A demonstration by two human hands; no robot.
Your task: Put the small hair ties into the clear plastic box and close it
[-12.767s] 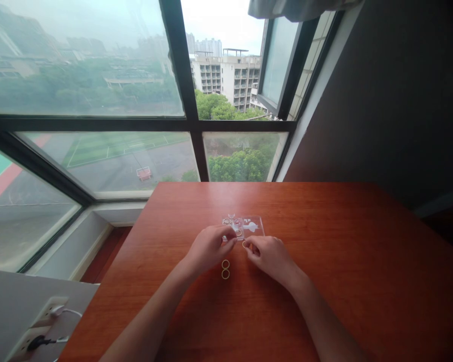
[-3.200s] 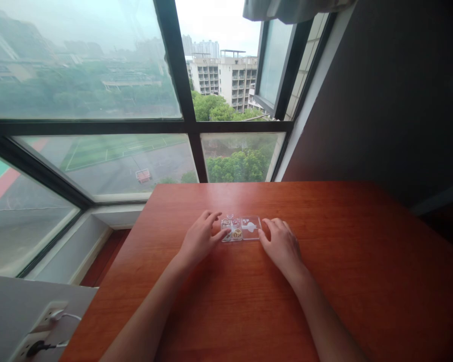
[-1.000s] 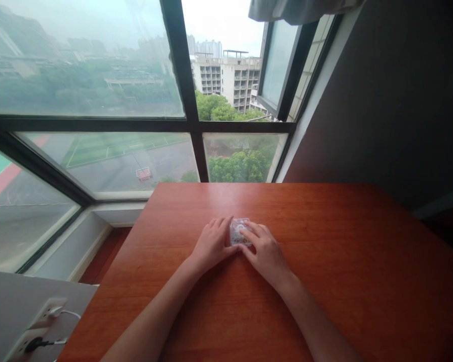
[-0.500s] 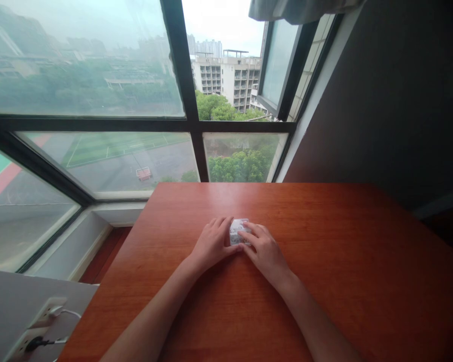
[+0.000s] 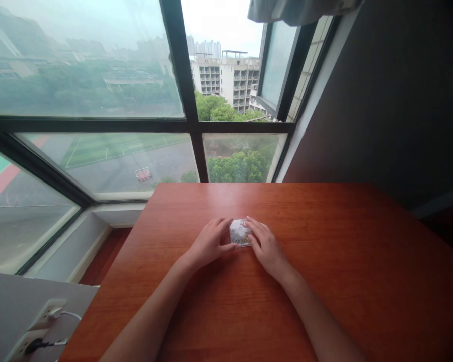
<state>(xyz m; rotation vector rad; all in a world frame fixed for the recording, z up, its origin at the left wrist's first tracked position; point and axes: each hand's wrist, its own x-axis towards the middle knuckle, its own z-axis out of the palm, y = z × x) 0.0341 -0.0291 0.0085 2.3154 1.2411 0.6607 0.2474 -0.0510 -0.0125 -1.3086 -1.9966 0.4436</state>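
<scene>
A small, whitish, box-like packet (image 5: 240,233) with printed grey and yellowish patterns rests on the brown wooden table. On its left side is my left hand (image 5: 210,242), with the fingers bent along the far left corner and the thumb at the near edge. My right hand (image 5: 265,246) lies against the right side, fingertips touching the far right corner and the side edge. Between the two hands most of the packet's top shows. Its underside and outer sides are hidden, so its exact kind cannot be made out.
The reddish-brown table (image 5: 347,261) reaches up to the window frame (image 5: 195,125). A dark wall (image 5: 385,100) stands on the right. At lower left, plugs sit in wall sockets (image 5: 38,327). A curtain edge (image 5: 298,10) hangs at the top.
My right hand's fingers have drawn back from over the packet to its right side, uncovering more of its top. The left thumb has shifted slightly left.
</scene>
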